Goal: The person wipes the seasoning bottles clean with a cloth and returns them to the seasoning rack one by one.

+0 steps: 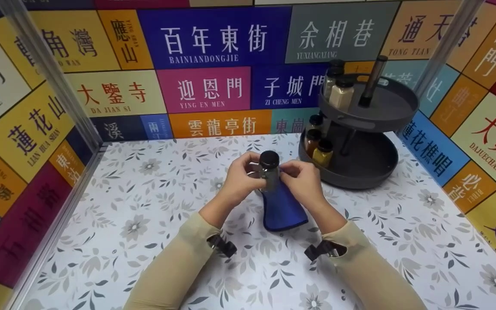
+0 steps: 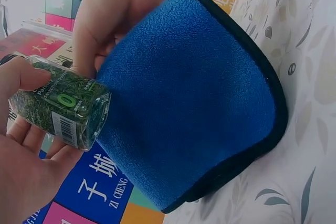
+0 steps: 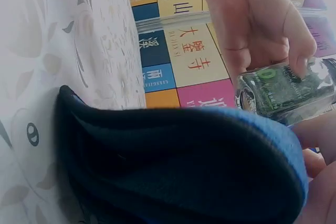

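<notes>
A glass spice jar (image 2: 65, 98) of dried green herbs, with a black lid (image 1: 269, 159), is held up over the table. My left hand (image 1: 244, 177) grips the jar, its thumb lying across the label. Beside it, my right hand (image 1: 303, 178) pinches a folded blue cloth (image 1: 283, 206) with a dark border. The cloth hangs down from those fingers and is close to the jar's side; whether they touch I cannot tell. In the right wrist view the cloth's fold (image 3: 184, 166) hides much of the lower part.
A two-tier dark grey round rack (image 1: 360, 168) stands at the back right. Its top tier bears jars, one with pale contents (image 1: 342, 95); its lower tier holds several more, including a yellow one (image 1: 323, 154). Printed panels (image 1: 213, 38) wall the flower-patterned table (image 1: 144, 258).
</notes>
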